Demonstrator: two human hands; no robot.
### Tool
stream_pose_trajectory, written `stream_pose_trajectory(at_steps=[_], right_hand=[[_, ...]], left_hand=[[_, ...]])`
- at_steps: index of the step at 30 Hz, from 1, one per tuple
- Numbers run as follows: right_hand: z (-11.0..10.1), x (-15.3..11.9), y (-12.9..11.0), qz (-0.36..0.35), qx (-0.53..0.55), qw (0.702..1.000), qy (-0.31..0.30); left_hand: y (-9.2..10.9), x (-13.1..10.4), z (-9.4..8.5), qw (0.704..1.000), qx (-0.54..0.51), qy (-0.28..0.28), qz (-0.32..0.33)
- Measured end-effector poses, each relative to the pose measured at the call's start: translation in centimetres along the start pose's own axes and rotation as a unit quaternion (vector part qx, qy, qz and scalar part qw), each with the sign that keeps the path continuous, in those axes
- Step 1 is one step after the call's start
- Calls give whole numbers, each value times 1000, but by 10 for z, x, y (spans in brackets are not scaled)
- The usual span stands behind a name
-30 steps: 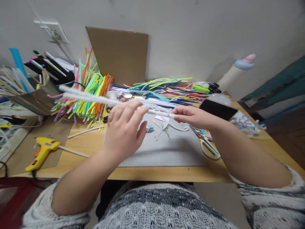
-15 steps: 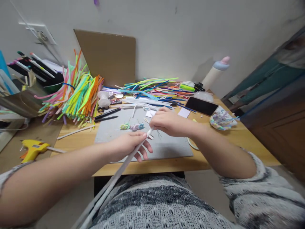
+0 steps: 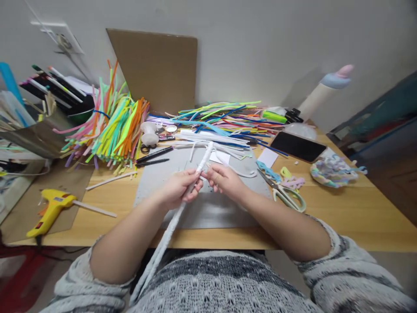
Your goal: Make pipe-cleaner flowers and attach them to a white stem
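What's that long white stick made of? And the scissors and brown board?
White stick: probably fuzzy fibre, matte; its surface looks soft and ridged.
Scissors: smooth, pale, rounded handles suggest plastic; blades perhaps metal, greyish.
Brown board: likely cardboard; it's flat, dull brown.

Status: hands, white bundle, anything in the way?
Left hand gripping white bundle, held aslant. Right hand alongside, contact unclear. Scissors off right, apart from hands.

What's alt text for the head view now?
Left hand grips a white stem above a gray mat; right hand close beside it, contact unclear. A bundle of colorful pipe cleaners and a yellow glue gun lie to the left, scissors and a phone to the right.
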State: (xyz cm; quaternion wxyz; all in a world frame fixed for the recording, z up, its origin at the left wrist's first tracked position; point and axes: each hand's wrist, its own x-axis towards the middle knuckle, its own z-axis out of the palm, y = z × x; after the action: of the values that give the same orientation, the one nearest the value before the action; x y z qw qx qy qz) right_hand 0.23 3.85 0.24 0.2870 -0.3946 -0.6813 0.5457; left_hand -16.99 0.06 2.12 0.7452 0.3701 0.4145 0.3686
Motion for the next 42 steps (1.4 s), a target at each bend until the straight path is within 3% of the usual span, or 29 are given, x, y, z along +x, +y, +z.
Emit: stream_pose_trajectory(at_steps=[4,12,22,26,35,38,42], right_hand=[[11,-1,4,-10,-18,1000,11],[20,-3,8,45,165,984,-55],[13,-4,9,-10,140,990,20],[12,-5,10,-21,134,990,24],[17,-6,16,-14,140,989,-52],[16,-4,19,-34,106,993,-44],[11,-1,24,-78,56,995,-2]], left_hand=[[-7,3,-1,1000,20,-2,21],[-13,0,-1,998,-34,22,42],[-16,1,-6,996,-80,-9,45],[-15,0,-2,996,-66,20,56],[-21,-1,3,990,9,94,105],[-18,-2,4,991,-10,83,104],[-15,-4,4,994,-96,13,50]])
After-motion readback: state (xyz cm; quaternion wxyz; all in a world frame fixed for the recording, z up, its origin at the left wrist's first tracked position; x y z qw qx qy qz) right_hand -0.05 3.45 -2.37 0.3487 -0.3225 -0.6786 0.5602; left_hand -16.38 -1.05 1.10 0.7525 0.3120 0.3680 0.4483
